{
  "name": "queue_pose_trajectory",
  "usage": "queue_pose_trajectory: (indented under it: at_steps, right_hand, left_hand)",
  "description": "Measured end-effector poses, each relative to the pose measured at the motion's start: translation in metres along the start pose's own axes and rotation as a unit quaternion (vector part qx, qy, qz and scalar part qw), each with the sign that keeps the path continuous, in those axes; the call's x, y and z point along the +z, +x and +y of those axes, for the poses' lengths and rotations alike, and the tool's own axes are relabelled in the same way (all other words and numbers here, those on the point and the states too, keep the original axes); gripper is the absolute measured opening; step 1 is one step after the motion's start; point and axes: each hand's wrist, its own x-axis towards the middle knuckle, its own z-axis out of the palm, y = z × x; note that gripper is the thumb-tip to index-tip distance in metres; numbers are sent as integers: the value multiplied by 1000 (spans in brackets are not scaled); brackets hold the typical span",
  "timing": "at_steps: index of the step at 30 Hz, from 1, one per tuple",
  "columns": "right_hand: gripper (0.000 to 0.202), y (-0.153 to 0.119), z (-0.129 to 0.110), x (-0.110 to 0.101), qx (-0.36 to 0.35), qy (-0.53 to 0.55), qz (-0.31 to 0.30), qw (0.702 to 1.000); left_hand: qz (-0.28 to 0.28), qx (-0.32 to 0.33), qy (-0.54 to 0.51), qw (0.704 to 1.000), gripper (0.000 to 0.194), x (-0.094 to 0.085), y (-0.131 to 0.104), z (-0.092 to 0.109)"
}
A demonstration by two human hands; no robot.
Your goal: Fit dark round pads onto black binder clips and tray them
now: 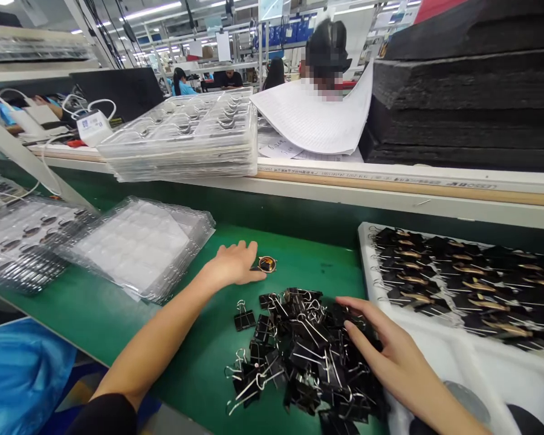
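Note:
My left hand (236, 263) rests low over the green tabletop, its fingers spread and its thumb stretched out. Right beside the thumb lies a small round watch-case-like part (267, 264) with a gold-coloured rim and a dark, orange-marked face. Whether the thumb touches it is hard to tell. My right hand (392, 350) reaches over the right side of a heap of black binder clips (315, 353), thumb and forefinger apart; its other fingertips are partly hidden. One loose binder clip (244, 318) sits left of the heap.
A white tray (367, 260) at right holds rows of binder clips clamped on gold-rimmed parts. Clear plastic trays (136, 248) stand at left, with more trays (181, 136) on the shelf. Black foam sheets (457, 103) are stacked at back right. A person (327, 48) sits opposite.

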Motion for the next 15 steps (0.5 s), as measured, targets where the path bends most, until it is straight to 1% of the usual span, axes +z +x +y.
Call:
queue_pose_trajectory:
  at_steps: [2, 4, 6, 8, 11, 13, 15]
  right_hand:
    - [38, 0, 4, 1, 1, -3, -6, 1000]
    - [39, 1, 6, 1, 5, -5, -11, 1000]
    - [39, 2, 6, 0, 6, -7, -8, 1000]
    - [39, 2, 5, 0, 6, -8, -6, 1000]
    - [39, 2, 3, 0, 9, -8, -9, 1000]
    - [39, 1, 2, 0, 7, -7, -11, 1000]
    - [38, 1, 2, 1, 4, -5, -6, 1000]
  left_hand:
    - [-36, 14, 15, 999, 50, -4, 0, -3]
    - [-67, 34, 35, 997, 41, -7, 0, -3]
    - [-75, 42, 58, 995, 34, -11, -2, -5]
    - [-47, 51, 46, 997, 33, -15, -3, -8]
    - [43, 107, -28, 993, 30, -16, -1, -15]
    - [88, 150, -75, 982, 26, -11, 6, -18]
    - [110, 176, -104, 973, 25, -3, 15, -19]
